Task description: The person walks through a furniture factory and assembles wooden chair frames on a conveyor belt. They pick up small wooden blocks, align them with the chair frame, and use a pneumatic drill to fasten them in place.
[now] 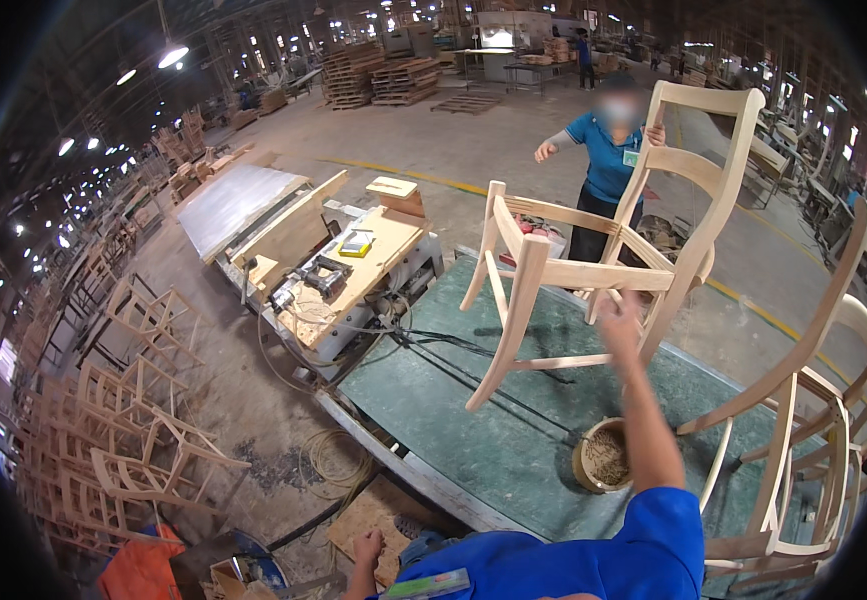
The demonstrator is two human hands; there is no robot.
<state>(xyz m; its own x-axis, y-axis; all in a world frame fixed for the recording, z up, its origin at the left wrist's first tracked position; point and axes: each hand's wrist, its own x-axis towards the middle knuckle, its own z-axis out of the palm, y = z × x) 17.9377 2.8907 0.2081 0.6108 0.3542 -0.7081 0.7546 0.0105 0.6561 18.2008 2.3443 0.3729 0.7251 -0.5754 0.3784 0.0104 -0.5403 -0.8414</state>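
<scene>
On the green table, right-hand fingers grasp the chair frame — left hand hangs loose, well apart.

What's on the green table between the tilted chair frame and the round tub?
Mostly bare green table in the head view, crossed by a dark cable running between the chair frame and the tub.

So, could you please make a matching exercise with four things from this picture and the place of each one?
Things:
1. unfinished wooden chair
2. round tub
3. power tool
4. stacked chair frames

Places:
A. on the floor, far left
B. on the wooden bench top
C. tilted on the green table, right hand at its seat rail
D. on the green table, beside the right forearm

Pairs: 1-C, 2-D, 3-B, 4-A
</scene>
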